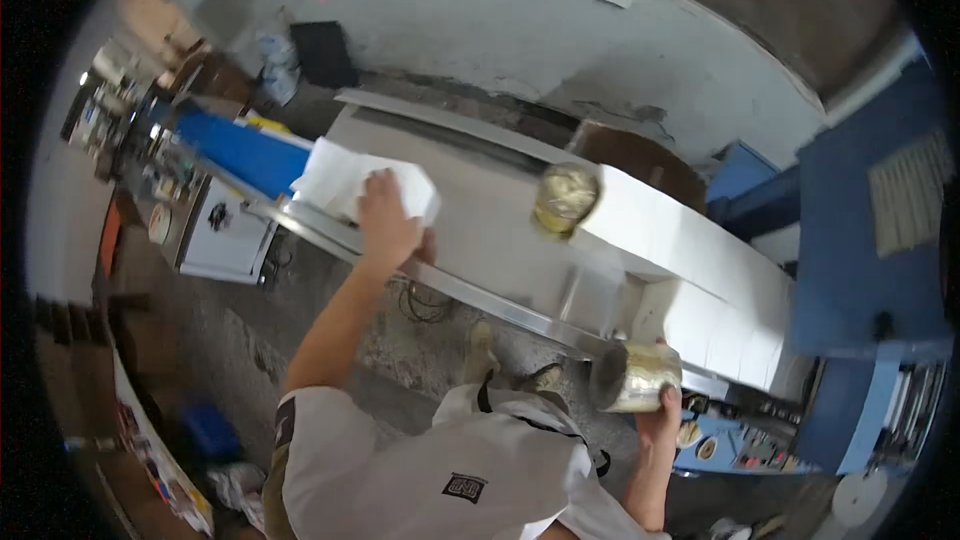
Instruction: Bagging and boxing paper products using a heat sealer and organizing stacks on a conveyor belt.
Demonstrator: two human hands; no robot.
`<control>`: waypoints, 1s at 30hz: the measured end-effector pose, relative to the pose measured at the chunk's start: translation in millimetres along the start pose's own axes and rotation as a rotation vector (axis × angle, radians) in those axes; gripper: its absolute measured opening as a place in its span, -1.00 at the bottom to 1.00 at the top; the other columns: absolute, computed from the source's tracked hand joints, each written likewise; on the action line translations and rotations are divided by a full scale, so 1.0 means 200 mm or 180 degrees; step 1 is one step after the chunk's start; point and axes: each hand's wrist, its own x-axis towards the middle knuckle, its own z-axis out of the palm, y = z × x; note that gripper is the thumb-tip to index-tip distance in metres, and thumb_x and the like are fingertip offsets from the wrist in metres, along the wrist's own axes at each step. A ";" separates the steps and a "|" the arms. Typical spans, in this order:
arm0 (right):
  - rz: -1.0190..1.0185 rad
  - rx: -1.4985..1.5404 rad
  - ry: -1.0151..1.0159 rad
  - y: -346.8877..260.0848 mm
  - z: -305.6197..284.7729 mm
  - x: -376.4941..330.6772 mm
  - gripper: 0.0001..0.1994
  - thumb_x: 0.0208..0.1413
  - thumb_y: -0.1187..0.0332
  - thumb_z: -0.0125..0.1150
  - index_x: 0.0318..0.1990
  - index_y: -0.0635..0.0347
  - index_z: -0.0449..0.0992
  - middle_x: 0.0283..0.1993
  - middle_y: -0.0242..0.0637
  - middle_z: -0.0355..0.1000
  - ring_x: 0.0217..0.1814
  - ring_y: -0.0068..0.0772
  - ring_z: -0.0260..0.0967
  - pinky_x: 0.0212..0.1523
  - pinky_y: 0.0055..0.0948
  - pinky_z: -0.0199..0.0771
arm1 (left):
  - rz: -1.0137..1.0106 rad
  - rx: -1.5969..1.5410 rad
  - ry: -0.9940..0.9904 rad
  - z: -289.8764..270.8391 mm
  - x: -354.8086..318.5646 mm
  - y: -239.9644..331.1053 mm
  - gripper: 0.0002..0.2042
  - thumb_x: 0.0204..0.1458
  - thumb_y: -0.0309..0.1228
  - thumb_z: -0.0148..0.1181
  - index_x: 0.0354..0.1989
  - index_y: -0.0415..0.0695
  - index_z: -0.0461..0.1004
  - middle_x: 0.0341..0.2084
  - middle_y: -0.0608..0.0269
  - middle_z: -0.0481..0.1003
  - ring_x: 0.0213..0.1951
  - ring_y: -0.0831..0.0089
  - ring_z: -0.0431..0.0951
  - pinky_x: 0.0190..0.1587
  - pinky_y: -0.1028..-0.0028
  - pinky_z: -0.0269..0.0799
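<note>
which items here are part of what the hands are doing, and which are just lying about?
In hand:
- left hand pressed on a white sheet stack on the pale table
- right hand gripping a shiny tape roll

Lying about:
- second shiny roll on the table
- row of white stacks
- blue machine
- black box by the wall

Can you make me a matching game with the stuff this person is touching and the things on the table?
Things:
1. white paper
2. shiny roll
3. gold roll
4. white stacks

Places:
A. in the right hand
B. under the left hand
C. lined up along the table's right side
D. alone near the table's middle

Pairs: 1-B, 2-A, 3-D, 4-C
</note>
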 end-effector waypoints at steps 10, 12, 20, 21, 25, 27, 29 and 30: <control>0.0250 0.0490 -0.0497 -0.15 -0.20 -0.05 -0.16 -0.06 0.19 0.34 0.35 0.37 0.12 0.19 -0.14 0.34 0.23 -0.34 0.28 0.23 -0.41 0.24 | 0.0752 -0.3106 -0.1899 -0.26 -0.36 1.12 -0.44 0.13 -0.08 0.19 0.13 -0.29 0.34 -0.09 -0.20 0.50 -0.08 -0.11 0.52 0.00 0.13 0.42; 0.0242 0.0685 -0.0524 -0.18 -0.30 -0.10 -0.16 -0.08 0.21 0.35 0.36 0.36 0.12 0.20 -0.13 0.33 0.24 -0.33 0.28 0.24 -0.39 0.24 | 0.0422 -0.3465 -0.2569 -0.33 -0.43 1.58 -0.32 0.10 0.00 0.18 0.18 -0.35 0.24 -0.10 -0.26 0.50 -0.10 -0.15 0.54 0.00 0.14 0.42; 0.0055 0.0775 -0.0299 -0.29 -0.63 -0.28 -0.12 -0.07 0.18 0.35 0.37 0.39 0.07 0.24 -0.08 0.30 0.28 -0.30 0.25 0.29 -0.40 0.17 | 0.1133 -0.2226 -0.1879 -0.46 -0.58 2.22 -0.04 -0.03 -0.07 0.23 0.26 -0.62 -0.16 0.06 -0.61 0.25 0.07 -0.31 0.39 0.12 0.15 0.36; 0.0055 0.0808 -0.0307 -0.29 -0.65 -0.28 -0.12 -0.07 0.18 0.35 0.37 0.39 0.07 0.24 -0.08 0.30 0.28 -0.30 0.25 0.29 -0.40 0.17 | 0.1078 -0.2334 -0.1950 -0.44 -0.58 2.23 -0.04 -0.05 -0.14 0.24 0.27 -0.61 -0.20 0.09 -0.63 0.21 0.08 -0.32 0.37 0.13 0.15 0.35; 0.0055 0.0747 -0.0378 -0.30 -0.69 -0.27 -0.10 -0.09 0.16 0.36 0.38 0.39 0.07 0.25 -0.09 0.30 0.28 -0.31 0.25 0.29 -0.41 0.17 | 0.1011 -0.2294 -0.1915 -0.45 -0.57 2.24 -0.07 -0.10 -0.26 0.22 0.27 -0.61 -0.22 0.03 -0.61 0.27 0.03 -0.32 0.40 0.12 0.13 0.35; 0.0087 0.0712 -0.0429 -0.30 -0.68 -0.25 -0.09 -0.09 0.15 0.37 0.38 0.38 0.07 0.25 -0.09 0.30 0.27 -0.32 0.25 0.28 -0.42 0.17 | 0.0947 -0.2196 -0.2028 -0.48 -0.56 2.25 -0.09 -0.12 -0.30 0.22 0.27 -0.59 -0.19 0.02 -0.56 0.30 -0.01 -0.33 0.42 0.07 0.09 0.38; 0.0132 0.0721 -0.0502 -0.30 -0.65 -0.23 -0.10 -0.10 0.16 0.37 0.38 0.38 0.08 0.25 -0.10 0.30 0.27 -0.33 0.25 0.29 -0.42 0.17 | 0.0917 -0.2203 -0.2013 -0.48 -0.55 2.21 -0.11 -0.13 -0.32 0.21 0.28 -0.56 -0.17 -0.01 -0.50 0.35 -0.05 -0.27 0.47 0.01 0.11 0.42; 0.0145 0.0703 -0.0538 -0.30 -0.63 -0.21 -0.10 -0.10 0.16 0.37 0.38 0.38 0.08 0.25 -0.10 0.30 0.27 -0.33 0.25 0.29 -0.42 0.17 | 0.0919 -0.2214 -0.2025 -0.48 -0.54 2.19 -0.12 -0.13 -0.35 0.21 0.29 -0.53 -0.15 -0.04 -0.45 0.39 -0.10 -0.21 0.52 -0.06 0.13 0.46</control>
